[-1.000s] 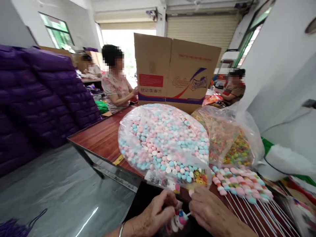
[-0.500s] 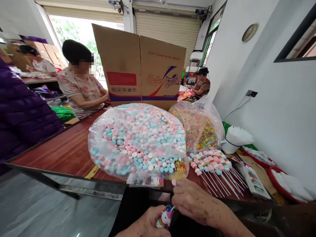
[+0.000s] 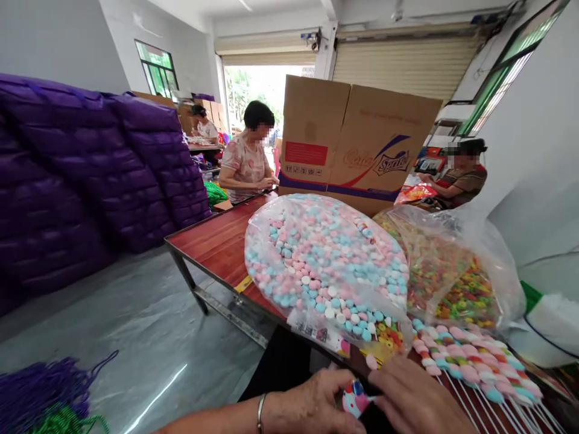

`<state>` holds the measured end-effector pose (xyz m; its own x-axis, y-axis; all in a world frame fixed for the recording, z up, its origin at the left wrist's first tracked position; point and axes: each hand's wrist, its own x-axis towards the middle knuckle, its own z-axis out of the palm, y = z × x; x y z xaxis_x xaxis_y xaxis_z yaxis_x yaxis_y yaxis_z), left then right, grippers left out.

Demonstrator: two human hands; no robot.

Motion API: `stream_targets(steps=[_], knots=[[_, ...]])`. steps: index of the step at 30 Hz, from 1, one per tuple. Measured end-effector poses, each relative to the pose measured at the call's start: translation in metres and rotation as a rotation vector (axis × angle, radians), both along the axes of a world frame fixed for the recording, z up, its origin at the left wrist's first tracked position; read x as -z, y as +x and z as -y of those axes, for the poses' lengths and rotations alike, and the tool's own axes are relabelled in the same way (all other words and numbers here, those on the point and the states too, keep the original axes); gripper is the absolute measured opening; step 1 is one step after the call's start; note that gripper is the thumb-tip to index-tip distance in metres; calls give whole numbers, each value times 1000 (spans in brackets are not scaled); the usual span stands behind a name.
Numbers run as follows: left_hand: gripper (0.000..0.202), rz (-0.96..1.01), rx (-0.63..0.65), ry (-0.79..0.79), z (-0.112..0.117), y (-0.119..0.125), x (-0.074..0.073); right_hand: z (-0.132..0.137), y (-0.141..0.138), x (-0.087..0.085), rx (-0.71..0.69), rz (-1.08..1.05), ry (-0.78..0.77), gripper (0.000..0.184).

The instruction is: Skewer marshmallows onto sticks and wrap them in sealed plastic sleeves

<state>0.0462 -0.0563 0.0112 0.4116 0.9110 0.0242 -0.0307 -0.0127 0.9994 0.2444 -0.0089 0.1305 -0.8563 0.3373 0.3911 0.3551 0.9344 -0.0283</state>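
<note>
**Two hands closed on one small figure**

Both hands meet low at the table edge. The left hand [image 3: 312, 401], a bracelet [image 3: 260, 413] at its wrist, wraps the small painted figure [image 3: 354, 399]. The right hand [image 3: 418, 401] pinches the figure's white stick, with a pink sweet [image 3: 371, 361] at its fingertips. Over the last second the hands have drawn closer, yet the sweet stays off the stick, so the piece looks no further along. Just beyond lie the bag of pastel sweets [image 3: 325, 265] and finished skewers [image 3: 474, 361] on the table [image 3: 212, 247].
</note>
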Motion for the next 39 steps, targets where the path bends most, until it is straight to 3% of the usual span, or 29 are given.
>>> stream_targets(steps=[3,6,11,15,19,23,25,28,33,36,39], knots=[[52,-35,-166,92,3,-3,-11,5,-1,-12,143,-107,-155,30],[35,-137,-274,242,-4,-8,-20,12,-8,-17,178,-222,-319,22],[34,-205,-329,355,-15,-9,-16,17,-19,3,311,-535,-538,14],[34,-247,-364,492,-10,-7,-12,22,-25,19,337,-869,-782,30],[23,-286,-401,817,-13,-11,-13,25,-29,22,397,-725,-941,13],[19,-334,-426,1045,-17,-12,-12,27,-30,24,411,-525,-984,16],[24,-378,-447,1100,-17,-11,-9,26,-30,26,388,-435,-967,15],[38,-414,-472,1172,-15,-10,-2,23,-29,27,295,-334,-824,13],[53,-409,-415,1099,-11,-14,9,22,-31,30,234,-250,-586,22],[46,-419,-397,904,-6,-16,10,28,-37,37,305,-423,-513,22],[36,-359,-339,679,-1,-14,4,33,-42,45,342,-640,-564,20]])
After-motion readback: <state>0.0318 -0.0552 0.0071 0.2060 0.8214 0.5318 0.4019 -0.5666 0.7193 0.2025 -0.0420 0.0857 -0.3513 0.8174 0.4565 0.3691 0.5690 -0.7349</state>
